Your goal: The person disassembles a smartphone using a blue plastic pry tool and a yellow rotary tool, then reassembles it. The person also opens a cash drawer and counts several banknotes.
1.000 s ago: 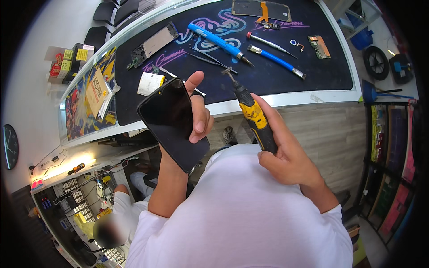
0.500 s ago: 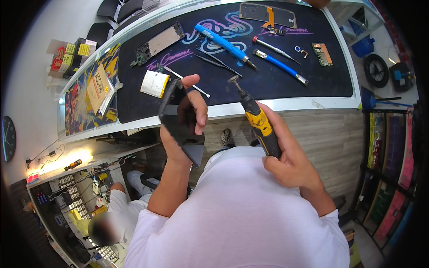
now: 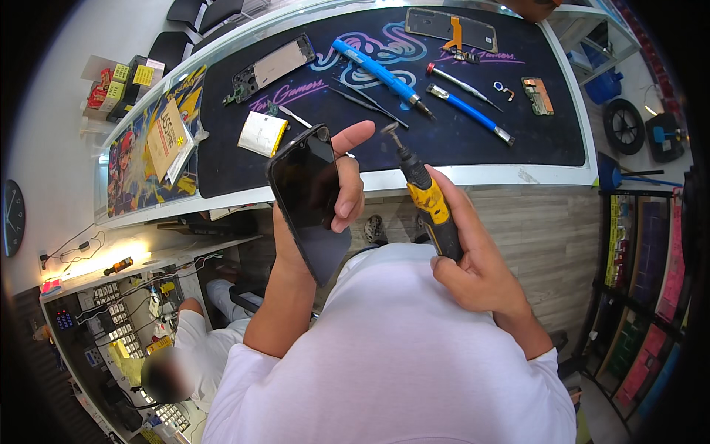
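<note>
My left hand (image 3: 346, 185) grips a black smartphone (image 3: 303, 192), screen toward me, with the index finger sticking out past its edge. My right hand (image 3: 473, 259) is closed on a yellow-and-black rotary tool (image 3: 427, 200), whose small disc bit (image 3: 391, 129) points up, apart from the phone. Behind them on the black mat (image 3: 540, 140) lie a silver battery (image 3: 257, 135), a phone frame (image 3: 272, 63), a blue cylindrical tool (image 3: 373, 70), tweezers (image 3: 362, 100), a screwdriver (image 3: 460, 81), a blue pen-like tool (image 3: 470, 112), a back panel (image 3: 421, 22) and a circuit board (image 3: 538, 95).
A glass counter edge (image 3: 518, 175) runs in front of me. At lower left another person (image 3: 170, 374) in white is beside a cluttered workbench (image 3: 111, 311). A rack (image 3: 636, 296), a black wheel (image 3: 623, 127) and a blue jug (image 3: 603, 89) stand at right; chairs (image 3: 177, 48) are beyond the counter.
The phone tilted nearly edge-on, then turned back to face me, now slightly more upright. The counter and its items have shifted a little rightward in view.
</note>
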`<state>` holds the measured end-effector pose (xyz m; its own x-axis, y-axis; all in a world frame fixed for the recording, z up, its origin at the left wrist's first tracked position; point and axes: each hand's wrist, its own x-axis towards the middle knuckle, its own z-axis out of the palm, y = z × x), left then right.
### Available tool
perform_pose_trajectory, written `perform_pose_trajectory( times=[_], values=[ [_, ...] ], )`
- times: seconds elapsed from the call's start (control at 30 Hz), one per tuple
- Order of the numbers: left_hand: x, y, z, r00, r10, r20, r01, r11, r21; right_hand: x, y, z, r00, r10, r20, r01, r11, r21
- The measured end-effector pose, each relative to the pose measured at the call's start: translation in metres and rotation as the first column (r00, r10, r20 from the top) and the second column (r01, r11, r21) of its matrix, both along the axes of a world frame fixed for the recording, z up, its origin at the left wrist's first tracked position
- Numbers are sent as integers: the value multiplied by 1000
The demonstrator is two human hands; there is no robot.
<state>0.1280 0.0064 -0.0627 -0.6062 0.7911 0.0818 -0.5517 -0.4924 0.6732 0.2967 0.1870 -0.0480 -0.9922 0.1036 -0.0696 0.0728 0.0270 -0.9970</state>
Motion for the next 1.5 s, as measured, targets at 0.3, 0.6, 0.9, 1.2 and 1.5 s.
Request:
perform_pose_trajectory(
  times=[0.3,0.6,0.9,1.2,1.5],
  values=[
    [9,0,6,999,9,39,-8,1000,-19,1,0,-5,1000,-30,-3,30,999,37],
    [10,2,5,1000,-1,12,1,1000,-21,3,-1,-8,998,-48,-49,51,997,61],
    [13,3,5,1000,1,8,-1,1000,-25,4,1,-6,999,-36,-19,36,999,33],
    [13,4,9,999,24,-22,-26,995,-99,1,3,-9,999,-38,-28,38,999,17],
    [19,3,18,980,92,-176,-135,959,-248,-2,2,-6,999,-41,0,41,999,30]
  ],
)
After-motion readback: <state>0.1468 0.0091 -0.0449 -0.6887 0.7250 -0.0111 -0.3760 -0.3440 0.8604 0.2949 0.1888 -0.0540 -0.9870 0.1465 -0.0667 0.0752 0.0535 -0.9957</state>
